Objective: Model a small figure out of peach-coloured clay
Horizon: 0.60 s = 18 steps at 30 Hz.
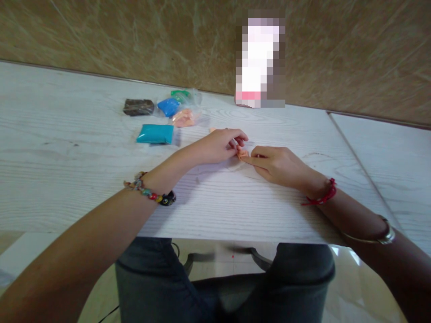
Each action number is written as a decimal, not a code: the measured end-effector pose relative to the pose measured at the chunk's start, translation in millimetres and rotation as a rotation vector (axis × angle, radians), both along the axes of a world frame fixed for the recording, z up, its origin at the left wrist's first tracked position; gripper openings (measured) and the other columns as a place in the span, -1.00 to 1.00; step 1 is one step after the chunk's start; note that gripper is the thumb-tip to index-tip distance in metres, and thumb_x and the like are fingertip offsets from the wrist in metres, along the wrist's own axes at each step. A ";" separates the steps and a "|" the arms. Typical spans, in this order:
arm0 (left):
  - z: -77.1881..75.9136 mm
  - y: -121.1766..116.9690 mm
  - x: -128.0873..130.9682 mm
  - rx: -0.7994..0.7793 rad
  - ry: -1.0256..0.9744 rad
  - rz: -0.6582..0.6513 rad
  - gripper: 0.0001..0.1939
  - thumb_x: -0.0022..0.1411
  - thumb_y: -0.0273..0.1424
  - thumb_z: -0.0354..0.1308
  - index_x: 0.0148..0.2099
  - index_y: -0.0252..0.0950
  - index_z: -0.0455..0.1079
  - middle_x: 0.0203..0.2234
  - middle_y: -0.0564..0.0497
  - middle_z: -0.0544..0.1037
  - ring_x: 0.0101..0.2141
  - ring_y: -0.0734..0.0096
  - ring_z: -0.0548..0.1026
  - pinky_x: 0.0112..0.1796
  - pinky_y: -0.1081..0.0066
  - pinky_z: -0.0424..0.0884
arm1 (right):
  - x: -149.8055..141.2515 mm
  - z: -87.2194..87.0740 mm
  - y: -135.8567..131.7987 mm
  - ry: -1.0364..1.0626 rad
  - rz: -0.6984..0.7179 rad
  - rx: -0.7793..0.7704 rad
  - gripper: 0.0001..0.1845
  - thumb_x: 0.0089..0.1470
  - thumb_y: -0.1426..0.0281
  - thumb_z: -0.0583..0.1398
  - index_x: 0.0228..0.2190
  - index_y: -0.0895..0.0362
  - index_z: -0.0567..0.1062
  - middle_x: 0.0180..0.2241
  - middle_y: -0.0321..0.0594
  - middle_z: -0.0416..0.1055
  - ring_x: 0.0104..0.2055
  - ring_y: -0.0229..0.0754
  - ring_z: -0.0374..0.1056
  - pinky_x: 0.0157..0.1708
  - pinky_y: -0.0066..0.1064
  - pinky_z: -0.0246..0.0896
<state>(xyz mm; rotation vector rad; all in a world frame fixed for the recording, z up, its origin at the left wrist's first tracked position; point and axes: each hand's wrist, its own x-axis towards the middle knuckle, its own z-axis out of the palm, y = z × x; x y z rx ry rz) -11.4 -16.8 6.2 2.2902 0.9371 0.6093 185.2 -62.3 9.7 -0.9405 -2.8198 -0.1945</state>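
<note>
A small lump of peach modelling clay (243, 154) sits on the white table between my two hands. My left hand (220, 146) is closed about the lump's left side, the thumb and bent fingers at it. From the right, my right hand (281, 166) pinches at the same lump, its index finger laid against the clay and the other fingers curled in. The clay is small and partly covered by fingers, so its exact shape is unclear. Just behind my left hand a tiny peach bit (212, 130) shows on the table.
Farther left lie a turquoise clay packet (155, 134), a dark brown packet (138, 107), and clear bags of blue clay (169, 107), green clay (180, 95) and peach clay (183, 118). A blurred-out upright object (257, 63) leans at the marbled wall (134, 40). The table's front edge is above my lap.
</note>
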 end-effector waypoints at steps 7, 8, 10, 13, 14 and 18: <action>3.0 -0.9 0.3 -0.027 0.032 -0.001 -0.68 0.06 -0.56 0.05 -0.09 -0.37 0.32 -0.31 -0.03 0.53 -0.34 0.54 0.47 -0.31 0.51 0.37 | -0.6 2.7 -1.1 -0.007 0.008 0.127 -0.62 0.19 0.43 -0.10 -0.10 0.13 0.43 -0.31 -0.16 0.45 -0.39 -0.28 0.28 -0.44 -0.43 0.08; 2.7 -0.8 0.4 -0.025 0.031 0.001 -0.68 0.05 -0.56 0.05 -0.09 -0.37 0.32 -0.32 -0.03 0.53 -0.34 0.54 0.47 -0.31 0.51 0.37 | -1.1 3.1 -1.0 -0.011 0.013 0.131 -0.61 0.19 0.43 -0.11 -0.10 0.13 0.44 -0.32 -0.16 0.45 -0.40 -0.29 0.28 -0.45 -0.43 0.07; 1.8 -0.2 0.3 -0.018 0.024 0.003 -0.68 0.05 -0.56 0.06 -0.08 -0.38 0.32 -0.32 -0.04 0.53 -0.34 0.53 0.47 -0.31 0.51 0.37 | -3.0 3.1 -0.7 -0.022 0.020 0.123 -0.60 0.20 0.44 -0.13 -0.13 0.15 0.45 -0.34 -0.17 0.46 -0.41 -0.28 0.28 -0.45 -0.43 0.07; 0.6 1.1 -0.2 -0.020 0.020 -0.005 -0.67 0.04 -0.57 0.06 -0.08 -0.39 0.32 -0.32 -0.04 0.53 -0.33 0.52 0.47 -0.31 0.52 0.37 | -7.9 1.8 -0.5 0.034 -0.016 0.070 -0.62 0.19 0.41 -0.10 -0.22 0.17 0.48 -0.34 -0.15 0.46 -0.38 -0.27 0.30 -0.43 -0.43 0.09; 0.6 1.4 -0.4 -0.023 0.025 -0.009 -0.66 0.04 -0.57 0.06 -0.08 -0.39 0.32 -0.32 -0.04 0.53 -0.33 0.52 0.47 -0.31 0.51 0.37 | -10.1 1.2 -0.9 0.079 -0.048 0.043 -0.65 0.18 0.40 -0.07 -0.25 0.18 0.49 -0.33 -0.14 0.46 -0.36 -0.27 0.31 -0.41 -0.43 0.10; 1.3 1.9 -0.3 -0.002 0.047 -0.011 -0.68 0.04 -0.55 0.05 -0.09 -0.39 0.33 -0.29 -0.05 0.52 -0.33 0.51 0.47 -0.31 0.50 0.36 | -19.8 -0.9 -3.7 0.222 -0.229 -0.047 -0.75 0.10 0.40 0.03 -0.34 0.21 0.49 -0.34 -0.12 0.45 -0.34 -0.24 0.32 -0.40 -0.43 0.11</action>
